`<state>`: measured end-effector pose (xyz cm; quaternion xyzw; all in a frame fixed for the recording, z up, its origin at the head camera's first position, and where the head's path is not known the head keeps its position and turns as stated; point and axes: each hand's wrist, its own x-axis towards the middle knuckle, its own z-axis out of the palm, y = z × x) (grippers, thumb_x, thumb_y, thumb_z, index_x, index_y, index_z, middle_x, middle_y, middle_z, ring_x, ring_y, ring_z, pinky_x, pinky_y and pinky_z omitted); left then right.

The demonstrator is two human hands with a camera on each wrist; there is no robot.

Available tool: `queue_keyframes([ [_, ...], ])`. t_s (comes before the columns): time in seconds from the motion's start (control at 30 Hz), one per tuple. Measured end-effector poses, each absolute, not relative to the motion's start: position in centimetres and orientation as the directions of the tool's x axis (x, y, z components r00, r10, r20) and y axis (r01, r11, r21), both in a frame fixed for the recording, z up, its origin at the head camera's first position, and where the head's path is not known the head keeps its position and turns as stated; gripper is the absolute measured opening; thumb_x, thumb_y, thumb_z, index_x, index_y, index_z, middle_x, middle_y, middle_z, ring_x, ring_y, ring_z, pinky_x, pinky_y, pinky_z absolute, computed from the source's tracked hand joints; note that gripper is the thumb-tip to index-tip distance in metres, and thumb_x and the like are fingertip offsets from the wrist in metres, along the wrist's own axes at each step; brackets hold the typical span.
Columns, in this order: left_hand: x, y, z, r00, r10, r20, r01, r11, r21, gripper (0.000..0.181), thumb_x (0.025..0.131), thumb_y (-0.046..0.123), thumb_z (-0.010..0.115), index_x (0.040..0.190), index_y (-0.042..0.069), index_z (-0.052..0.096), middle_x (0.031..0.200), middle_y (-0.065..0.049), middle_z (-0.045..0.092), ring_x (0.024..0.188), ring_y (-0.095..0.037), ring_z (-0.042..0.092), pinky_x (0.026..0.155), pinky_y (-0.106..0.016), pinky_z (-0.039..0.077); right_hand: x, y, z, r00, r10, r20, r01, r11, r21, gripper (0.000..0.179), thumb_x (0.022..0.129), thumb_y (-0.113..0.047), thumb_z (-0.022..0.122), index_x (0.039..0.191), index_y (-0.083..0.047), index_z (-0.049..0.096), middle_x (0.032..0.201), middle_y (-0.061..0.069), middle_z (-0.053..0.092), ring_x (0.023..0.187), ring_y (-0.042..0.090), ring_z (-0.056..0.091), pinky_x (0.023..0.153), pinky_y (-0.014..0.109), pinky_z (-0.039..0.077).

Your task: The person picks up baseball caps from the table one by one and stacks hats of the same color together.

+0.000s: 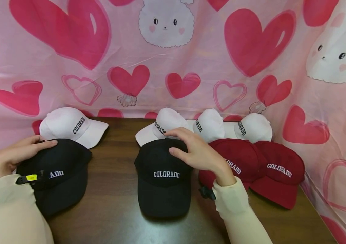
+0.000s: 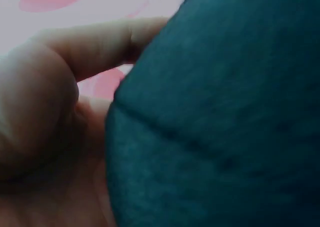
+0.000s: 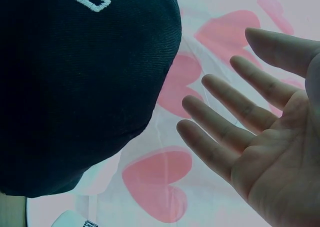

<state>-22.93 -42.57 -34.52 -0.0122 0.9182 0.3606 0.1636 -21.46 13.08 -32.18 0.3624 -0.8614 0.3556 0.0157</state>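
Note:
Over the rear of a black cap (image 1: 66,159) with white COLORADO lettering, my left hand (image 1: 17,154) lies with its thumb reaching over the crown. The left wrist view shows that cap's dark crown (image 2: 215,107) close up, hiding most of the fingers; the thumb (image 2: 115,42) is nearly straight. My right hand (image 1: 198,150) is spread beside the crown of a second black cap (image 1: 164,189), which faces forward in the middle of the table. In the right wrist view the fingers (image 3: 220,112) are extended, with a gap between them and the black cap (image 3: 90,77).
Two dark red caps (image 1: 278,162) overlap at the right, partly behind my right wrist. Along the back are several white caps (image 1: 171,118), with another white cap (image 1: 63,122) at the back left. A pink heart-patterned cloth (image 1: 203,61) hangs behind the brown wooden table (image 1: 115,210).

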Motion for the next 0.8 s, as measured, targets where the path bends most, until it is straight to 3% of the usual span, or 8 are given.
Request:
queue_keyframes([
  [0.1,-22.9,-41.8,-34.4,-0.96,0.123,-0.25,-0.092,0.708,0.7,0.039,0.11,0.041,0.05,0.123,0.004,0.05,0.099,0.002,0.063,0.082,-0.016,0.066,0.074,-0.028,0.057,-21.5,13.1,-32.2,-0.739,-0.612,0.282,-0.632,0.483,-0.606,0.052,0.096,-0.016,0.079,0.144,-0.016,0.06,0.143,0.005,0.062,0.132,0.018,0.058,0.115,0.046,0.047],
  [0.27,-22.7,-39.9,-33.5,-0.981,0.152,-0.122,-0.003,0.615,0.788,0.008,0.11,0.026,0.057,0.115,0.02,0.058,0.094,0.004,0.066,0.078,-0.021,0.07,0.072,-0.026,0.057,-21.6,13.1,-32.2,-0.744,-0.607,0.278,-0.626,0.487,-0.609,0.052,0.096,-0.016,0.079,0.145,-0.016,0.061,0.143,0.003,0.062,0.132,0.018,0.059,0.116,0.046,0.047],
  [0.47,-22.2,-37.0,-31.5,-0.983,0.178,0.054,0.15,0.586,0.796,0.013,0.107,0.017,0.063,0.12,0.018,0.062,0.098,0.005,0.066,0.092,-0.011,0.061,0.073,-0.024,0.051,-21.6,13.0,-32.3,-0.739,-0.608,0.291,-0.635,0.483,-0.603,0.052,0.095,-0.015,0.079,0.144,-0.013,0.061,0.141,0.001,0.063,0.132,0.023,0.06,0.115,0.047,0.048],
  [0.63,-21.5,-34.6,-29.7,-0.969,0.176,0.172,0.243,0.575,0.781,0.015,0.105,0.012,0.066,0.119,0.016,0.064,0.091,-0.001,0.067,0.083,-0.016,0.062,0.064,-0.029,0.05,-21.6,13.0,-32.3,-0.735,-0.608,0.302,-0.638,0.468,-0.611,0.051,0.096,-0.014,0.078,0.144,-0.012,0.061,0.141,0.002,0.063,0.131,0.025,0.06,0.115,0.046,0.048],
  [0.8,-20.8,-31.8,-28.3,-0.961,0.176,0.214,0.276,0.527,0.804,0.019,0.105,0.013,0.067,0.124,0.014,0.065,0.1,-0.002,0.069,0.089,-0.016,0.065,0.07,-0.024,0.054,-21.6,13.0,-32.3,-0.732,-0.605,0.314,-0.645,0.466,-0.606,0.049,0.097,-0.016,0.077,0.144,-0.013,0.061,0.141,0.003,0.063,0.13,0.018,0.06,0.115,0.045,0.048],
])
